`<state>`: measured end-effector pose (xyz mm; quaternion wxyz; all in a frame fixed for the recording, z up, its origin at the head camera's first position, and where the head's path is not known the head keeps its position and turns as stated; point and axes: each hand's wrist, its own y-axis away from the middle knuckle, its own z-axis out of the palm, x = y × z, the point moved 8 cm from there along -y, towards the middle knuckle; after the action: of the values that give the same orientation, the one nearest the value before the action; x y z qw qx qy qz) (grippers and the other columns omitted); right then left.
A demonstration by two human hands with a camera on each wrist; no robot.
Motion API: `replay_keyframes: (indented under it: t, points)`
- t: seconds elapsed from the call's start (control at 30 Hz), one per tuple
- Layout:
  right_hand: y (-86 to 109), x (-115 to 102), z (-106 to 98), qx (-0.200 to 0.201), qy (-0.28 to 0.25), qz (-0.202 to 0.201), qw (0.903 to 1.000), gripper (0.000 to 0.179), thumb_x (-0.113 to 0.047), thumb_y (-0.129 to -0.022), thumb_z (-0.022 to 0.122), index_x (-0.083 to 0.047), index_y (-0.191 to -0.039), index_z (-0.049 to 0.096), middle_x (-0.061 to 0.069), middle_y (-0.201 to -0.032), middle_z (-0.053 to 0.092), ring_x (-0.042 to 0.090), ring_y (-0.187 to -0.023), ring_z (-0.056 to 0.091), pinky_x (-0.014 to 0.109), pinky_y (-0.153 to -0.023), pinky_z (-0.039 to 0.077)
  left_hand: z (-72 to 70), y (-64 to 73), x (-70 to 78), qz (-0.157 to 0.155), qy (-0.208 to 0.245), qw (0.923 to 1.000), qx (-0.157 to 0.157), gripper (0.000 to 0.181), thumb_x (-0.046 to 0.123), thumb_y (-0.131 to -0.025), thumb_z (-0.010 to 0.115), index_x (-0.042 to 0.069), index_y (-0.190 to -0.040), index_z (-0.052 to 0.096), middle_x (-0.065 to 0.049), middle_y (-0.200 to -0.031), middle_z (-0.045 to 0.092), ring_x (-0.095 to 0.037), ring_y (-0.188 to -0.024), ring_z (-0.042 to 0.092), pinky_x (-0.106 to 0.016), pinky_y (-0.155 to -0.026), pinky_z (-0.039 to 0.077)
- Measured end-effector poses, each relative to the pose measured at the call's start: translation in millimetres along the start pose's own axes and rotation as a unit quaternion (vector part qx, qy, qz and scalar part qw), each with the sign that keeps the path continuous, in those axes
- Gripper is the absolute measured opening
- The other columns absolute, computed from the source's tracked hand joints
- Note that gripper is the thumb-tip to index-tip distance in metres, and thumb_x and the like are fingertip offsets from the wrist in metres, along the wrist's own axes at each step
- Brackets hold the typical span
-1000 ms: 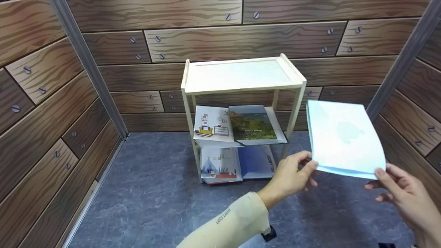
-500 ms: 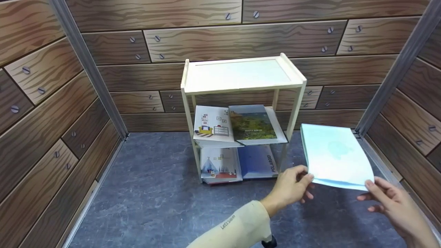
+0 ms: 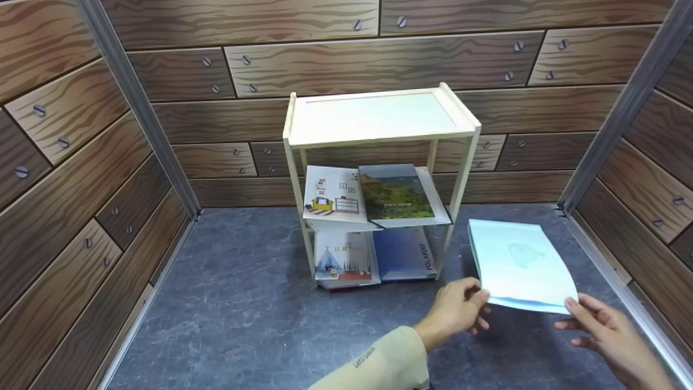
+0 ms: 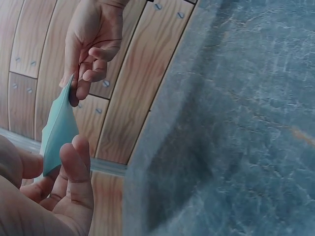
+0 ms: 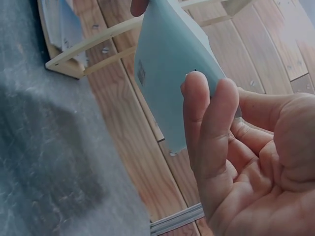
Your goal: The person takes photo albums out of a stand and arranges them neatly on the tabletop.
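Pinches a pale blue book (image 3: pixel 520 268) by its near corners with left hand (image 3: pixel 456 306) and right hand (image 3: pixel 607 331) beside a shelf unit (image 3: pixel 376 116).

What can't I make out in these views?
- Drawing on the pale blue booklet: washed out by glare, head view.
- Mark on its underside: too small to read, right wrist view.
- Lower-shelf books: far ends hidden behind the middle-shelf books, head view.
- Left hand: partly cropped by frame edge, left wrist view.
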<state>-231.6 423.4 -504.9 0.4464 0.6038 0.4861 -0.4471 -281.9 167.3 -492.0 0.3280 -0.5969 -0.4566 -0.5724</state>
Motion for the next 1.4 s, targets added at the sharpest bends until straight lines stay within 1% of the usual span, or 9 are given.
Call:
replay_keyframes:
  t: [0.33,0.5,0.63,0.77,0.87,0.97,1.03,1.1,1.4]
  points:
    - [0.7,23,0,-0.01,0.029,0.039,0.9988,0.03,-0.024,-0.116,0.051,-0.045,-0.103,0.067,-0.019,-0.097,0.075,0.005,-0.084,0.075,0.027,-0.065,0.063,7.9,1.0,-19.6,-0.023,-0.001,0.9997,0.002,0.017,0.018,-0.108,0.065,0.018,-0.092,0.069,-0.002,-0.079,0.071,-0.021,-0.059,0.071,-0.033,-0.05,0.058]
    - [1.9,34,1,-0.019,0.03,0.068,0.997,0.017,-0.026,-0.116,0.05,-0.028,-0.118,0.067,-0.017,-0.095,0.075,0.005,-0.085,0.075,0.028,-0.068,0.064,11.1,2.0,-27.8,-0.038,0.002,0.9993,0.006,0.017,0.017,-0.107,0.067,0.018,-0.091,0.069,-0.004,-0.08,0.072,-0.021,-0.059,0.071,-0.032,-0.05,0.057]
    - [1.8,39,1,-0.029,0.048,0.103,0.9931,0.048,-0.032,-0.117,0.048,0.003,-0.149,0.051,-0.018,-0.097,0.074,0.003,-0.087,0.074,0.029,-0.073,0.065,13.7,2.8,-32.4,-0.04,0.008,0.9991,0.013,0.017,0.015,-0.106,0.068,0.017,-0.09,0.069,-0.004,-0.077,0.071,-0.021,-0.057,0.071,-0.027,-0.046,0.054]
    - [1.0,45,2,-0.05,0.07,0.131,0.9876,0.082,-0.04,-0.117,0.044,0.018,-0.163,0.011,-0.018,-0.108,0.071,0.0,-0.091,0.073,0.03,-0.08,0.065,16.2,3.4,-36.7,-0.041,0.006,0.9991,0.014,0.017,0.014,-0.106,0.067,0.015,-0.089,0.068,-0.003,-0.076,0.07,-0.023,-0.057,0.072,-0.03,-0.047,0.057]
    - [0.2,49,2,-0.061,0.084,0.143,0.9843,0.087,-0.044,-0.117,0.042,0.019,-0.163,0.002,0.008,-0.127,0.072,-0.001,-0.093,0.073,0.032,-0.083,0.065,18.1,2.9,-41.1,-0.043,0.003,0.999,0.007,0.018,0.014,-0.107,0.066,0.015,-0.09,0.067,-0.003,-0.076,0.07,-0.028,-0.06,0.074,-0.034,-0.05,0.06]
    - [0.7,53,4,-0.073,0.097,0.149,0.9814,0.088,-0.046,-0.117,0.038,0.02,-0.161,-0.002,0.04,-0.156,0.046,-0.004,-0.094,0.073,0.031,-0.085,0.065,20.1,2.3,-45.8,-0.048,0.005,0.9988,-0.001,0.018,0.013,-0.108,0.065,0.015,-0.09,0.067,-0.004,-0.076,0.07,-0.029,-0.062,0.075,-0.035,-0.05,0.06]
    - [1.4,56,5,-0.084,0.098,0.149,0.9804,0.087,-0.046,-0.118,0.035,0.02,-0.161,-0.003,0.043,-0.168,0.018,-0.005,-0.095,0.072,0.029,-0.086,0.065,21.8,2.1,-48.9,-0.052,0.009,0.9986,-0.005,0.019,0.013,-0.108,0.065,0.014,-0.089,0.067,-0.004,-0.076,0.07,-0.027,-0.061,0.074,-0.031,-0.048,0.057]
    - [2.3,60,6,-0.096,0.098,0.15,0.9791,0.088,-0.047,-0.118,0.033,0.02,-0.16,-0.005,0.042,-0.169,0.005,-0.006,-0.096,0.072,0.029,-0.086,0.065,23.0,2.1,-51.9,-0.056,0.012,0.9983,-0.005,0.02,0.013,-0.108,0.065,0.014,-0.088,0.066,-0.005,-0.076,0.07,-0.025,-0.059,0.073,-0.029,-0.047,0.055]
    - [0.3,76,5,-0.094,0.083,0.151,0.9805,0.089,-0.046,-0.117,0.037,0.02,-0.161,-0.002,0.039,-0.168,0.003,-0.006,-0.095,0.073,0.027,-0.085,0.065,28.0,2.8,-61.9,-0.07,0.023,0.9972,0.01,0.022,0.011,-0.107,0.066,0.011,-0.085,0.065,-0.006,-0.073,0.069,-0.015,-0.052,0.063,-0.025,-0.043,0.049]
